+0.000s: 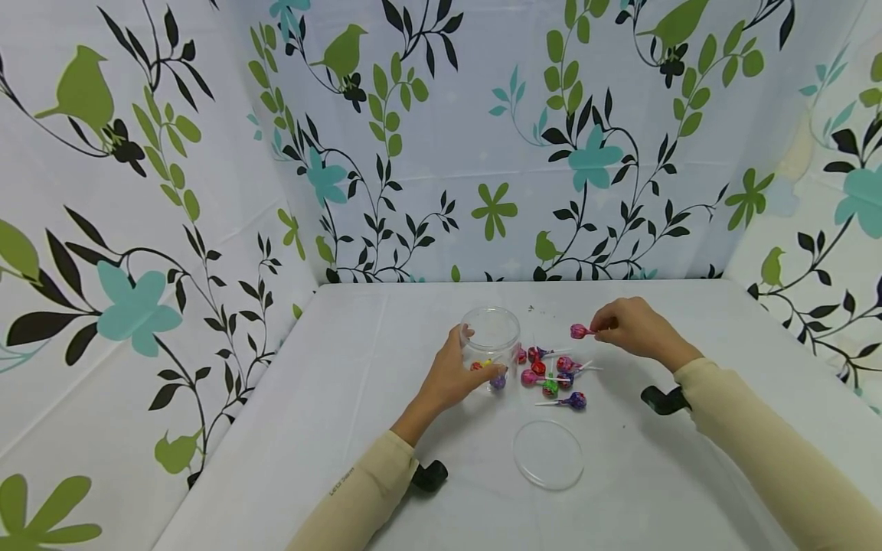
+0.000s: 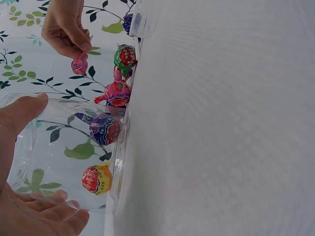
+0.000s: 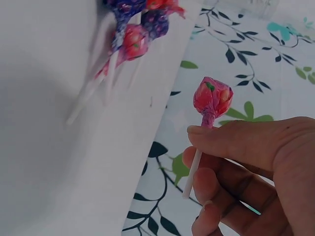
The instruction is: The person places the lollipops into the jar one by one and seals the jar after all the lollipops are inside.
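A clear plastic jar (image 1: 491,330) stands upright on the white table, its top uncovered. My left hand (image 1: 444,376) grips it from the left side, thumb toward the front and fingers behind. Inside, at the bottom, lie a yellow-and-red lollipop (image 2: 97,179), a purple lollipop (image 2: 105,129) and some others partly covered by the hand. To the right, my right hand (image 1: 639,330) pinches a pink lollipop (image 3: 212,97) by its stick just below the wrapper. That lollipop is held above the table with its head pointing left, toward the jar.
Several loose lollipops (image 1: 565,366) in pink, red, green and purple lie just right of the jar. A single purple lollipop (image 1: 576,400) lies nearer. In front of them is a round clear lid (image 1: 548,454). Patterned curtains (image 1: 427,153) enclose the table's back and sides.
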A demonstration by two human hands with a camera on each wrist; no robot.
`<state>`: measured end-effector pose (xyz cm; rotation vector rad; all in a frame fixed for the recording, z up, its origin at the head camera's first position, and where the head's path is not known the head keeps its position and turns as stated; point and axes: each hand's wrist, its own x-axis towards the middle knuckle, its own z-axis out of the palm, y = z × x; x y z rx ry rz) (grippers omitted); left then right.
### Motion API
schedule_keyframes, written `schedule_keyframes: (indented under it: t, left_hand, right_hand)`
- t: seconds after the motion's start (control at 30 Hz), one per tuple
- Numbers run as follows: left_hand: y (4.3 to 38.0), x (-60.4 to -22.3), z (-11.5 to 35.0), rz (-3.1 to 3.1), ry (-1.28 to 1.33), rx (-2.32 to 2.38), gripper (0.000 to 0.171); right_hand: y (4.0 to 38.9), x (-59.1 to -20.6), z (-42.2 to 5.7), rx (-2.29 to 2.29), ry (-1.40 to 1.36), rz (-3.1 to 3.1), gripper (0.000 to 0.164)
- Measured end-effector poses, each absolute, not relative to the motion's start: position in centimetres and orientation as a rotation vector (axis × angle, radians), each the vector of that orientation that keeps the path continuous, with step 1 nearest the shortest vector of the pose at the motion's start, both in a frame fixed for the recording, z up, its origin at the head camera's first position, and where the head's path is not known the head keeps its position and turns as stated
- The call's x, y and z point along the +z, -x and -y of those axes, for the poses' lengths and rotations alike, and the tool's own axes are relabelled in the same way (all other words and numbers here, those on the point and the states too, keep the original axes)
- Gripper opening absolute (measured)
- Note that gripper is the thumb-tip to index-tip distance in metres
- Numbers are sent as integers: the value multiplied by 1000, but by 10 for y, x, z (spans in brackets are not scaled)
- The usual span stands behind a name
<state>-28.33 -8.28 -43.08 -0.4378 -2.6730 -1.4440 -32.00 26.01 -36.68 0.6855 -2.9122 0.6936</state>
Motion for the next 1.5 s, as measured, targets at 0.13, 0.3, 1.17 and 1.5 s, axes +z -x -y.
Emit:
schedule_keyframes:
  t: [0.13, 0.3, 1.17, 1.5]
  left_hand:
    - [283, -431, 83, 2677, 437, -1441, 102]
    - [283, -431, 84, 2679, 434, -1436, 102]
    - [283, -432, 85, 2662, 437, -1463, 100]
    - [283, -431, 85, 2660, 454, -1477, 101]
  right_hand:
    - [318, -361, -251, 689, -702, 2880, 8]
    - [316, -353, -240, 680, -737, 2846, 9]
    - [308, -322, -174, 717, -900, 2681, 9]
    - [305, -320, -155, 729, -917, 2688, 11]
